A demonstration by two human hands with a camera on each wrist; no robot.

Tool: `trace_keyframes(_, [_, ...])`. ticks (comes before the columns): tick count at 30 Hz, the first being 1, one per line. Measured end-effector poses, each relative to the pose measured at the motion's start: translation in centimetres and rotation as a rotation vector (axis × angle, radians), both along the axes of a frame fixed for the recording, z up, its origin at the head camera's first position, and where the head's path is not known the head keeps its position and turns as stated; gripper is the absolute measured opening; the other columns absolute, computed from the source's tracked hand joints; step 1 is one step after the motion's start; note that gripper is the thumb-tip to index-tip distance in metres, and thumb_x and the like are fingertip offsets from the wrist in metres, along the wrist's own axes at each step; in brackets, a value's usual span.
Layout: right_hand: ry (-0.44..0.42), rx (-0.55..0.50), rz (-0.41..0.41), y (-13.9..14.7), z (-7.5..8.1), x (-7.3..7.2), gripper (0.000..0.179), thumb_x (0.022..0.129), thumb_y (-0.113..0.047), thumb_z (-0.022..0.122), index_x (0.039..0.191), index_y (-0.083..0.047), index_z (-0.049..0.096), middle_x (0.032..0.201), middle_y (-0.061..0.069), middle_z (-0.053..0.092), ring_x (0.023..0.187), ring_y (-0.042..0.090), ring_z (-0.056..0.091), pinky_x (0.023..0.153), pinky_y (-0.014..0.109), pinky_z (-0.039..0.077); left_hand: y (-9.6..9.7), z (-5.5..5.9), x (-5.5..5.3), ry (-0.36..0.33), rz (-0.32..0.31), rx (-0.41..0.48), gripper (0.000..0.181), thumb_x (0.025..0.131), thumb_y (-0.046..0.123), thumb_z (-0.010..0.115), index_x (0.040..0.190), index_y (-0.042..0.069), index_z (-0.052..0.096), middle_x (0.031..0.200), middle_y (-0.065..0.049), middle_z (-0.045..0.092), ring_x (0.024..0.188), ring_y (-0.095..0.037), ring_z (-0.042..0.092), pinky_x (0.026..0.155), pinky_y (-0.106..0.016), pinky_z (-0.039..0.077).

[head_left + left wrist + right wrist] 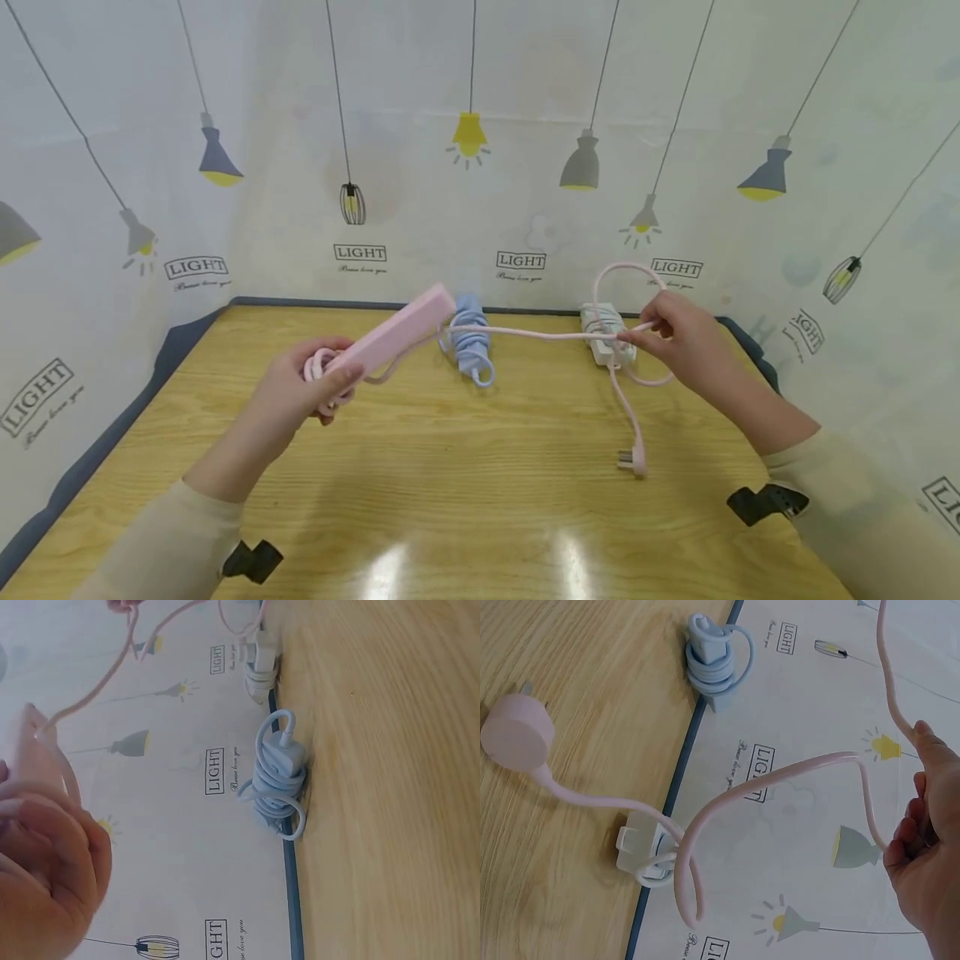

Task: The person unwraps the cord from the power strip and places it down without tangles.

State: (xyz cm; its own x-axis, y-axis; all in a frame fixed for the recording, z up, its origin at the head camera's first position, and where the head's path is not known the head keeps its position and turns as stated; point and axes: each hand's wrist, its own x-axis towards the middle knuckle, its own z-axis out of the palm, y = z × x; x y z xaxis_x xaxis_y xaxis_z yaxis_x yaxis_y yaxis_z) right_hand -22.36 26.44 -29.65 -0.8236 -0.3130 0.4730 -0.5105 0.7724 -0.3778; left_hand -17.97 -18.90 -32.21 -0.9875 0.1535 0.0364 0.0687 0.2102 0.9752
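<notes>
A pink power strip (397, 329) is gripped in my left hand (288, 400), its end tilted up to the right. Several loops of its pink cord (540, 336) are bunched in the same hand. From the strip the cord runs nearly straight across to my right hand (690, 350), which pinches it between thumb and fingers. Past that hand the cord makes a loose loop and hangs down to a pink plug (637, 461) with metal prongs. In the right wrist view the plug (517, 733) dangles over the table side.
Near the table's back edge lie a blue power strip (471, 337) wrapped in its cord and a white power strip (597, 321), also wrapped. A cloth printed with lamps (435, 217) stands behind the wooden table (450, 467). Black straps (252, 562) sit at both wrists.
</notes>
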Motion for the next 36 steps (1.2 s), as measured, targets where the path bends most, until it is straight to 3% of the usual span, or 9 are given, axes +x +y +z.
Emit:
trace_keyframes(5, [-0.048, 0.008, -0.08, 1.3, -0.1, -0.4, 0.022, 0.085, -0.014, 0.077, 0.086, -0.005, 0.057, 0.079, 0.006, 0.051, 0.067, 0.021, 0.042, 0.055, 0.031, 0.036, -0.2, 0.0, 0.2, 0.043, -0.155, -0.023, 0.044, 0.092, 0.019, 0.069, 0.127, -0.001, 0.051, 0.099, -0.018, 0.055, 0.067, -0.019, 0.053, 0.048, -0.03, 0.046])
trace_keyframes(13, [-0.028, 0.002, -0.1, 2.3, -0.1, -0.7, 0.023, 0.086, -0.014, 0.076, 0.086, -0.004, 0.055, 0.078, 0.007, 0.05, 0.065, 0.021, 0.041, 0.053, 0.029, 0.036, -1.1, -0.4, 0.8, 0.223, -0.45, -0.202, 0.03, 0.088, 0.008, 0.071, 0.115, 0.009, 0.059, 0.097, -0.017, 0.056, 0.06, -0.017, 0.054, 0.043, -0.031, 0.047])
trace_keyframes(16, [-0.009, -0.011, -0.105, 2.7, -0.1, -0.8, 0.023, 0.086, -0.012, 0.076, 0.085, -0.004, 0.055, 0.078, 0.007, 0.051, 0.064, 0.02, 0.043, 0.053, 0.028, 0.037, -1.1, -0.7, 0.9, 0.259, -0.515, -0.261, 0.03, 0.088, 0.011, 0.073, 0.115, 0.016, 0.06, 0.101, -0.015, 0.057, 0.063, -0.016, 0.056, 0.044, -0.032, 0.048])
trace_keyframes(19, [0.014, -0.017, -0.117, 2.9, 0.0, -0.8, 0.023, 0.085, -0.01, 0.076, 0.085, -0.003, 0.054, 0.08, 0.008, 0.052, 0.065, 0.02, 0.046, 0.054, 0.027, 0.039, -1.0, -0.9, 0.7, 0.293, -0.49, -0.332, 0.037, 0.087, 0.017, 0.075, 0.12, 0.02, 0.059, 0.11, -0.009, 0.06, 0.074, -0.017, 0.058, 0.055, -0.032, 0.052])
trace_keyframes(24, [0.044, -0.009, -0.148, 3.3, 0.6, -0.7, 0.025, 0.085, -0.012, 0.076, 0.087, -0.001, 0.054, 0.08, 0.009, 0.052, 0.068, 0.021, 0.046, 0.055, 0.024, 0.038, -1.1, -1.1, 0.3, 0.3, -0.421, -0.471, 0.069, 0.082, 0.035, 0.08, 0.141, 0.026, 0.044, 0.116, -0.002, 0.062, 0.093, -0.017, 0.059, 0.079, -0.037, 0.048])
trace_keyframes(27, [0.051, -0.002, -0.164, 3.6, 1.0, -0.7, 0.025, 0.086, -0.013, 0.076, 0.089, 0.0, 0.054, 0.08, 0.01, 0.05, 0.069, 0.022, 0.043, 0.055, 0.025, 0.035, -1.3, -1.6, 0.1, 0.26, -0.416, -0.511, 0.079, 0.079, 0.041, 0.08, 0.145, 0.023, 0.04, 0.113, -0.004, 0.061, 0.091, -0.017, 0.059, 0.079, -0.038, 0.048])
trace_keyframes(30, [0.047, 0.003, -0.174, 3.7, 1.3, -0.6, 0.025, 0.087, -0.013, 0.075, 0.09, 0.0, 0.054, 0.081, 0.01, 0.05, 0.069, 0.022, 0.042, 0.055, 0.026, 0.035, -1.6, -2.1, -0.2, 0.253, -0.374, -0.546, 0.077, 0.078, 0.041, 0.081, 0.141, 0.016, 0.046, 0.109, -0.005, 0.062, 0.089, -0.017, 0.058, 0.077, -0.038, 0.048])
trace_keyframes(33, [0.04, -0.002, -0.184, 3.8, 1.6, -0.3, 0.024, 0.088, -0.014, 0.074, 0.09, -0.001, 0.054, 0.081, 0.01, 0.05, 0.069, 0.023, 0.042, 0.055, 0.027, 0.035, -1.9, -2.1, -0.6, 0.233, -0.282, -0.571, 0.074, 0.076, 0.041, 0.083, 0.135, 0.009, 0.053, 0.109, -0.008, 0.062, 0.088, -0.019, 0.057, 0.074, -0.036, 0.048])
trace_keyframes(36, [0.035, -0.01, -0.198, 3.9, 1.7, 0.0, 0.024, 0.09, -0.015, 0.072, 0.091, -0.001, 0.053, 0.082, 0.01, 0.05, 0.069, 0.023, 0.042, 0.055, 0.026, 0.035, -2.3, -1.9, -0.9, 0.166, -0.167, -0.576, 0.077, 0.072, 0.043, 0.085, 0.133, 0.007, 0.054, 0.107, -0.012, 0.062, 0.079, -0.021, 0.056, 0.063, -0.034, 0.05])
